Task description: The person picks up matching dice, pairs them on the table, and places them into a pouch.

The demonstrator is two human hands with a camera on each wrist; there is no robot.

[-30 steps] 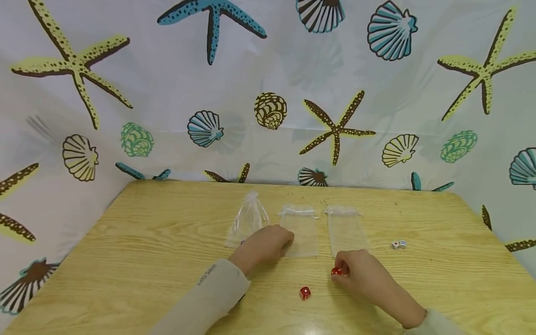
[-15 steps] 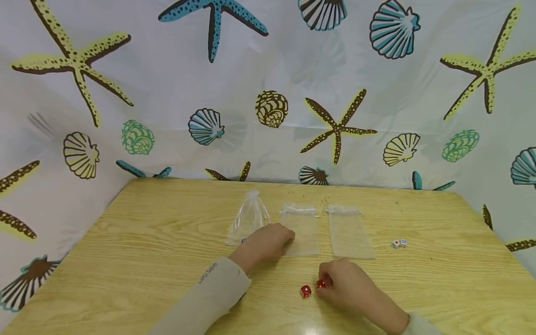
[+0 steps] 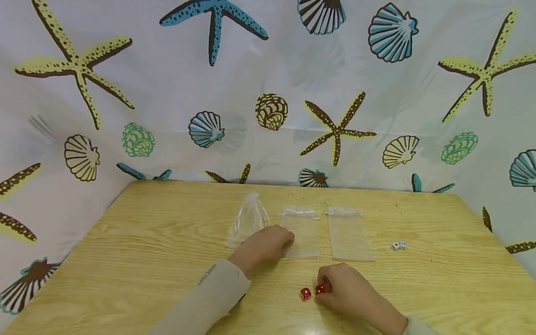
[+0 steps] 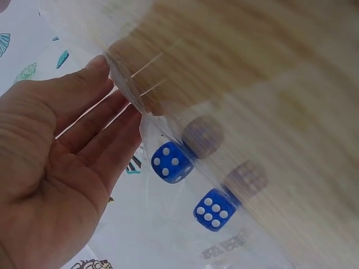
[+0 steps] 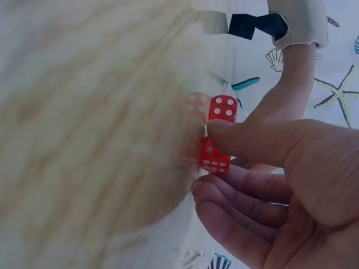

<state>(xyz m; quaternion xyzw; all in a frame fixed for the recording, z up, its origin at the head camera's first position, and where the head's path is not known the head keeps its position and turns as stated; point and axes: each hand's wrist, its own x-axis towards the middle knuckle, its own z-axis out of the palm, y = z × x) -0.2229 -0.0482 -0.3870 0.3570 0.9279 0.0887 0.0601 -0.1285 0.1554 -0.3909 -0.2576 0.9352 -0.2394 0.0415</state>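
My right hand [image 3: 341, 288] pinches a red die [image 5: 215, 163] between thumb and fingers, low at the tabletop. Just left of it sits a second red die [image 3: 305, 293] with white dots. Fingertips of my left hand [image 3: 265, 244] rest down at the left edge of the middle sheer drawstring bag [image 3: 302, 235], fingers loosely bent. Beside that hand lies the left sheer bag [image 3: 247, 223], partly covered by the forearm. Close to the left palm, two blue dice [image 4: 171, 162] show behind clear film in the left wrist view.
A third sheer bag [image 3: 349, 235] lies flat on the right of the middle one. Two white dice [image 3: 399, 245] sit farther right on the wooden table [image 3: 167, 223]. A cloth printed with shells and starfish [image 3: 268, 153] hangs behind and along both sides.
My right hand has brought its red die left and toward me, from in front of the right bag to beside the other red die. The left hand stays in place.
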